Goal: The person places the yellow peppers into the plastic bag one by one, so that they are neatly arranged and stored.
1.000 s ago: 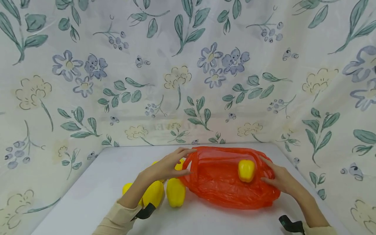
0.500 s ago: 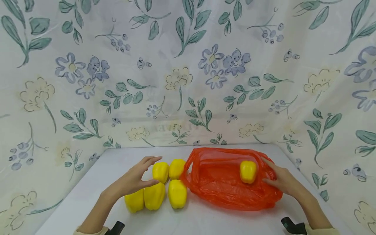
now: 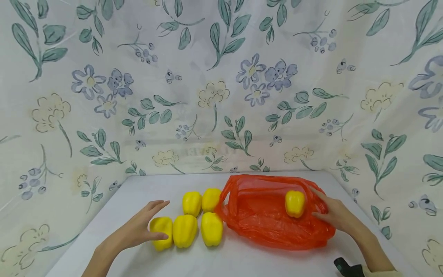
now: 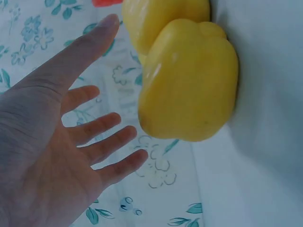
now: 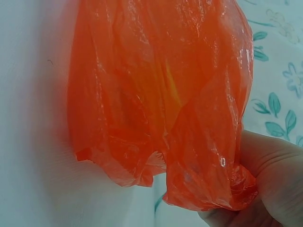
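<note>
- Left hand: fingers spread wide, just beside the leftmost yellow pepper.
- Right hand: fingers pinch the red bag, another pepper inside, toward the worktop's right edge.

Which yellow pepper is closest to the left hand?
The leftmost yellow pepper in the front row: in the head view the left hand overlaps only it. The other peppers sit farther right, nearer the red bag.
</note>
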Tool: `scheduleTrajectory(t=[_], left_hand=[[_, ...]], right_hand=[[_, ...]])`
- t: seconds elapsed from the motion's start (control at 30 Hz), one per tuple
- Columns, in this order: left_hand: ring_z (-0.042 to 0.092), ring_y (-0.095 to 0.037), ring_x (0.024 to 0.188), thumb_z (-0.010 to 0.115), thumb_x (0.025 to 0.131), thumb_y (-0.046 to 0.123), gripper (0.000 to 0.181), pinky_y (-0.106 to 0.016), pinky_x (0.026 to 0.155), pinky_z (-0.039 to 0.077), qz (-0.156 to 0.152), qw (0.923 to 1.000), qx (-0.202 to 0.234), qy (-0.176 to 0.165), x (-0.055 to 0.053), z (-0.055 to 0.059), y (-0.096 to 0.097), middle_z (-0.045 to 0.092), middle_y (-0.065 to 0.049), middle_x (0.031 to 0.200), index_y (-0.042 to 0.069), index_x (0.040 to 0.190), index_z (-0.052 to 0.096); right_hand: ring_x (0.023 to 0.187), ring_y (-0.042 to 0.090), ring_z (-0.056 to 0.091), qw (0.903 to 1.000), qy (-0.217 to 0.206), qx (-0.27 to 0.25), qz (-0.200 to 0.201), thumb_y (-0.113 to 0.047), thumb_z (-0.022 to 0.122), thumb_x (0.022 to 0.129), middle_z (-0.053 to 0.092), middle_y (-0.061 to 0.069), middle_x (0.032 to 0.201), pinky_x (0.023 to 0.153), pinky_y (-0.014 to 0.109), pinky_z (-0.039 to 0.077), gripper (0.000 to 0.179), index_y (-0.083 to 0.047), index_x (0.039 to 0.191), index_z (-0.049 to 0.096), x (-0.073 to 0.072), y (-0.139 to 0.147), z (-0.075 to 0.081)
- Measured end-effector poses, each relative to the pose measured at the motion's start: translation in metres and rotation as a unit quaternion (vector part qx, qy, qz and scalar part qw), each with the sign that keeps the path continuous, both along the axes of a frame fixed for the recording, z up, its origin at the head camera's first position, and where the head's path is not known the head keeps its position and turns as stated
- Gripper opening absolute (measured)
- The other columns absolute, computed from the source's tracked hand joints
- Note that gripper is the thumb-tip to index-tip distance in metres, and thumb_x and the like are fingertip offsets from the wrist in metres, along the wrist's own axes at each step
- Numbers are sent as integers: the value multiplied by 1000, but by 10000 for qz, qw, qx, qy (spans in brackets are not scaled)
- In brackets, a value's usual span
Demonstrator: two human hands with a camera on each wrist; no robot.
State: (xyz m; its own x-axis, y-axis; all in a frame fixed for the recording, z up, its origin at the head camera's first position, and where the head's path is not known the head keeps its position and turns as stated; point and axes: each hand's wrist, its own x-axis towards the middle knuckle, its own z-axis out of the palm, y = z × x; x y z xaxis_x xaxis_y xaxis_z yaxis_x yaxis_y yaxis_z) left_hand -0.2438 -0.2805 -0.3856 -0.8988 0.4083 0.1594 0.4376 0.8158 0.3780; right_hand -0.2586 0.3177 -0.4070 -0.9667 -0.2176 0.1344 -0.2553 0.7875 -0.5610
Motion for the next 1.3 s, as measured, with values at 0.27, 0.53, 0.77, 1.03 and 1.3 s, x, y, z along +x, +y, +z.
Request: scheduleTrajectory(t=[0.27,0.53,0.77,1.03,1.3], left_hand=[[51,-41,126,82,71,51,94,-66,99,44,-24,9985,84,-548,2,-12,-10,50,-16,141,18,149,41],[51,-41,126,85,70,45,90,-65,100,44,-8,9959,58,-904,3,-16,-10,53,-16,139,13,145,46],[51,-40,127,84,72,44,88,-63,102,43,-138,9968,64,-780,2,-20,-15,52,-16,140,8,143,47],[54,-34,123,84,72,45,86,-58,101,46,-191,9981,2,-594,0,-20,-15,53,-12,139,8,142,49],[57,-29,119,83,73,48,84,-51,97,51,-259,9996,-38,-146,1,-13,-15,55,-8,137,11,141,50]], right_hand=[[101,33,62,10000,22,14,14,-20,77,84,56,31,129,76,42,61,83,0,150,30,0,0,-1],[101,33,63,10000,-4,-10,19,-21,77,83,56,31,130,76,42,61,84,-1,151,30,-1,0,-3],[101,32,62,10000,-37,-71,34,-19,77,84,54,31,132,75,41,62,85,-3,152,29,0,0,-2],[98,29,64,10000,-58,-51,14,-20,77,83,56,31,129,73,39,62,84,-1,151,30,0,1,-3],[99,29,63,9999,-48,-84,39,-19,77,83,56,30,129,73,39,62,85,-1,151,29,-1,1,-2]])
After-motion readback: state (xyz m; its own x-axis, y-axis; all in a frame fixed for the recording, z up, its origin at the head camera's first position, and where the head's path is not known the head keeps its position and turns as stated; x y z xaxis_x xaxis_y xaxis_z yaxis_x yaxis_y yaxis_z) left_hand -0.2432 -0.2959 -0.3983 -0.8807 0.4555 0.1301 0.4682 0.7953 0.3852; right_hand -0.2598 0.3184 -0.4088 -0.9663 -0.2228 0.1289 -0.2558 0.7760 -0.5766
